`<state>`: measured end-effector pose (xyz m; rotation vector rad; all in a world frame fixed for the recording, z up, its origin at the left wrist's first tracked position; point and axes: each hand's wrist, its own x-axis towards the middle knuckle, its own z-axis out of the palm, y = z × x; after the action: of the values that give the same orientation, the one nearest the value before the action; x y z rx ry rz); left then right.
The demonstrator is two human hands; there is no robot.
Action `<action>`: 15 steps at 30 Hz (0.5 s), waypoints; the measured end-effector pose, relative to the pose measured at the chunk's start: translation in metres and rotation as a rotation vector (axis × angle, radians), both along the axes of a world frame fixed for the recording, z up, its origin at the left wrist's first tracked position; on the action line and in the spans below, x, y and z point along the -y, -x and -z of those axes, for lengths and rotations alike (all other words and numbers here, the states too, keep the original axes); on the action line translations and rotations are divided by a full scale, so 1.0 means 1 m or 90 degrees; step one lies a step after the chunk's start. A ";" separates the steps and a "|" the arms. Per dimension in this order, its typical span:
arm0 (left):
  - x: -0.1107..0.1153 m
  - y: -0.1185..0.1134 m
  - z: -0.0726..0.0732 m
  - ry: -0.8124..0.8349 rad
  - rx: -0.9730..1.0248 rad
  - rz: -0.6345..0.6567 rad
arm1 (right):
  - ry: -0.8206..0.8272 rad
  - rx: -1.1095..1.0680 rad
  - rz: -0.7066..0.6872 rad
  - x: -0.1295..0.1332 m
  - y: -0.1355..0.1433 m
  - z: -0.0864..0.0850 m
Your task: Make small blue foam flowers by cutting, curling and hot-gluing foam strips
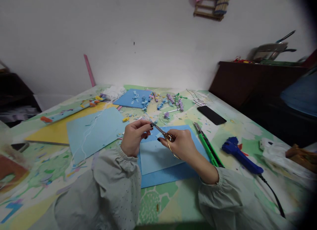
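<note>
My right hand (182, 144) grips a pair of scissors (162, 132) with gold-coloured handles, the blades pointing up and to the left. At the blade tips, my left hand (135, 135) is closed in a pinch; what lies between its fingertips is too small to make out. Both hands are held over a light blue sheet (158, 159), which rests on a darker blue sheet (158, 182). To the right of these sheets lies a green utility knife (209, 147) with its blade end pointing away from me.
A blue glue gun (242, 155) with a black cord and a black phone (211, 115) lie at right. Rolled, tied paper pieces (170, 101) and scraps are scattered at the back. Another light blue sheet (99, 131) overlaps a yellow board (54, 132) at left. A plastic bag (277, 155) sits far right.
</note>
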<state>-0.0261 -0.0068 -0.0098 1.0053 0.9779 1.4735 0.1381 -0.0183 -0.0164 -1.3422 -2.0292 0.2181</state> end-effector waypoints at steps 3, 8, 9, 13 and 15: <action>0.000 0.001 -0.001 -0.006 -0.010 -0.013 | 0.004 0.000 -0.005 0.000 0.000 0.000; -0.001 0.002 -0.001 -0.013 -0.015 -0.021 | 0.005 -0.006 -0.013 -0.001 -0.001 -0.001; -0.002 0.003 -0.001 -0.012 -0.014 -0.019 | 0.004 -0.008 -0.014 -0.001 -0.001 -0.001; -0.005 0.006 -0.001 -0.009 -0.025 -0.002 | -0.004 -0.011 -0.016 -0.001 -0.002 -0.002; -0.005 0.008 -0.003 -0.010 -0.040 0.008 | -0.006 -0.011 -0.021 -0.001 -0.002 -0.002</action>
<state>-0.0344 -0.0014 -0.0073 1.0729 1.0043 1.4493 0.1401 -0.0169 -0.0144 -1.2972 -2.0368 0.2335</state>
